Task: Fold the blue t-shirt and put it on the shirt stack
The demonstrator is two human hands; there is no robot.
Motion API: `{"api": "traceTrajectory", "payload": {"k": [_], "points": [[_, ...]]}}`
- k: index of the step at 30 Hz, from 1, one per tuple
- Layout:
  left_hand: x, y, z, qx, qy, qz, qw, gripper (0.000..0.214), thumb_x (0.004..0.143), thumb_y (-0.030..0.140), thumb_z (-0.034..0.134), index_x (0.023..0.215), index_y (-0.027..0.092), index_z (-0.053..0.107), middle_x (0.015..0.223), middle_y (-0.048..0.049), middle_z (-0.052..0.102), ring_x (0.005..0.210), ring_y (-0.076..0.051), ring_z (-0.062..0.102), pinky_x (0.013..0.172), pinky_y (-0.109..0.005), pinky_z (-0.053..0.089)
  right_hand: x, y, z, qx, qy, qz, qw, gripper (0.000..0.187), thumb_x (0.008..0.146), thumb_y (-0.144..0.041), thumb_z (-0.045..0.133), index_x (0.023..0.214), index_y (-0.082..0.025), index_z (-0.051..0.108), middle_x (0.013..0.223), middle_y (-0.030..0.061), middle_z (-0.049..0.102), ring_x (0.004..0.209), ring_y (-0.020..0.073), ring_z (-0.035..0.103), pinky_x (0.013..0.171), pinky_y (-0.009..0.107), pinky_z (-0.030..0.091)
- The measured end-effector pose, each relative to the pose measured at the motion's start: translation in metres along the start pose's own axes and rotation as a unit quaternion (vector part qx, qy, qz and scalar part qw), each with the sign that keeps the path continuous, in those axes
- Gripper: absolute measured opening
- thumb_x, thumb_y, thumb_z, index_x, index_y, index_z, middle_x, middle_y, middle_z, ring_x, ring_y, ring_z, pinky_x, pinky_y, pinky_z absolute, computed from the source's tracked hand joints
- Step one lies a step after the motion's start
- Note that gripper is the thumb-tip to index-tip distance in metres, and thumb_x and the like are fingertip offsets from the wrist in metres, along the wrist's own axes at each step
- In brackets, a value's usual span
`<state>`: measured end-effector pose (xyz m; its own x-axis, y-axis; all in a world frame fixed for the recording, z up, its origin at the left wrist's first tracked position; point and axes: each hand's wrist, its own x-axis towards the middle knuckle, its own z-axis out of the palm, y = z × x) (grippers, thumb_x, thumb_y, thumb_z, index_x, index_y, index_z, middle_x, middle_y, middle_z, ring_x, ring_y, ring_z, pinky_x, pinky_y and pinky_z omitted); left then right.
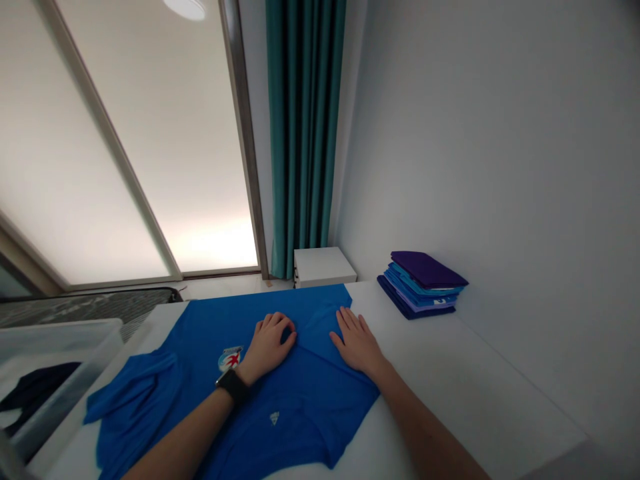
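A blue T-shirt point(300, 373) lies spread over the white table, its neckline towards me and one sleeve bunched at the left. It bears a round red-and-white print and a small pale logo below the collar. My left hand point(270, 341), with a dark watch on its wrist, rests on the middle of the shirt. Its fingers are curled, and thumb and forefinger close in a pinch on the cloth. Flat on the shirt's right part lies my right hand point(357, 340), fingers stretched out.
A stack of folded clothes point(423, 283) in purple and blues stands at the table's point(450, 387) right, by the wall. At the left is a translucent bin point(107, 333) with dark cloth inside. Behind the table are a white cabinet point(324, 265) and a green curtain point(305, 133).
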<state>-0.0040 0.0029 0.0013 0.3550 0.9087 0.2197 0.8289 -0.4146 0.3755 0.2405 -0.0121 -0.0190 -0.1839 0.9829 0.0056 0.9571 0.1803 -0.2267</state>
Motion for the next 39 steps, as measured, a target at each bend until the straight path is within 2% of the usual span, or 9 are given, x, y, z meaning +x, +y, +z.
{"api": "traceTrajectory", "payload": {"k": [4,7,12,16,20,28,39], "points": [[0.004,0.0,-0.003,-0.008,-0.017,-0.021,1.0,0.019,0.09,0.035,0.045,0.092,0.025,0.061,0.104,-0.0043,0.059,0.099,-0.024,0.051,0.086,-0.041,0.038,0.0,-0.001,-0.001,0.006,-0.003,0.002,1.0,0.07,0.096,-0.053,0.019,0.151,-0.01,0.02,0.158,0.0088,0.013,0.146,0.0213,0.009,0.117,0.044,0.004],[0.015,0.004,-0.006,0.005,-0.016,-0.009,1.0,0.02,0.09,0.034,0.045,0.095,0.025,0.062,0.104,-0.0049,0.06,0.099,-0.025,0.052,0.086,-0.041,0.038,0.0,-0.002,-0.002,0.008,0.001,0.001,1.0,0.07,0.096,-0.053,0.02,0.151,-0.009,0.021,0.158,0.0092,0.014,0.146,0.0217,0.009,0.117,0.044,0.004],[0.06,0.017,-0.004,0.03,-0.006,0.038,0.999,0.025,0.092,0.03,0.04,0.096,0.024,0.063,0.103,-0.0059,0.062,0.1,-0.024,0.054,0.087,-0.04,0.038,-0.002,-0.003,-0.004,0.009,0.008,0.001,1.0,0.069,0.096,-0.051,0.022,0.15,-0.009,0.023,0.157,0.0102,0.016,0.146,0.0214,0.011,0.117,0.044,0.004],[0.1,0.029,0.01,0.064,-0.018,0.083,0.994,0.025,0.092,0.028,0.042,0.099,0.025,0.065,0.104,-0.0073,0.063,0.105,-0.026,0.053,0.089,-0.038,0.038,-0.001,-0.003,-0.003,0.013,0.01,-0.002,1.0,0.068,0.096,-0.05,0.023,0.15,-0.009,0.024,0.157,0.0101,0.017,0.146,0.0215,0.01,0.117,0.044,0.004],[0.122,0.038,0.026,0.077,-0.027,0.101,0.991,0.024,0.091,0.028,0.045,0.103,0.024,0.066,0.107,-0.0091,0.062,0.109,-0.027,0.05,0.093,-0.04,0.036,0.0,-0.003,-0.003,0.018,0.005,0.003,1.0,0.068,0.096,-0.051,0.022,0.15,-0.01,0.023,0.157,0.0099,0.017,0.146,0.0214,0.011,0.117,0.043,0.003],[0.129,0.042,0.041,0.071,-0.041,0.091,0.992,0.014,0.086,0.027,0.052,0.091,0.021,0.064,0.103,-0.0094,0.061,0.107,-0.027,0.051,0.09,-0.04,0.038,-0.002,-0.005,-0.005,0.02,0.019,0.009,1.0,0.068,0.095,-0.05,0.027,0.15,-0.01,0.024,0.158,0.0095,0.012,0.146,0.0238,0.01,0.117,0.043,0.004],[0.122,0.042,0.049,0.058,0.002,0.057,0.997,0.017,0.091,0.021,0.044,0.092,0.022,0.06,0.099,-0.0064,0.066,0.1,-0.025,0.055,0.083,-0.038,0.038,-0.001,-0.003,-0.002,0.019,0.02,-0.001,1.0,0.066,0.096,-0.05,0.025,0.149,-0.011,0.027,0.157,0.0097,0.019,0.145,0.0227,0.013,0.117,0.044,0.003]]}}
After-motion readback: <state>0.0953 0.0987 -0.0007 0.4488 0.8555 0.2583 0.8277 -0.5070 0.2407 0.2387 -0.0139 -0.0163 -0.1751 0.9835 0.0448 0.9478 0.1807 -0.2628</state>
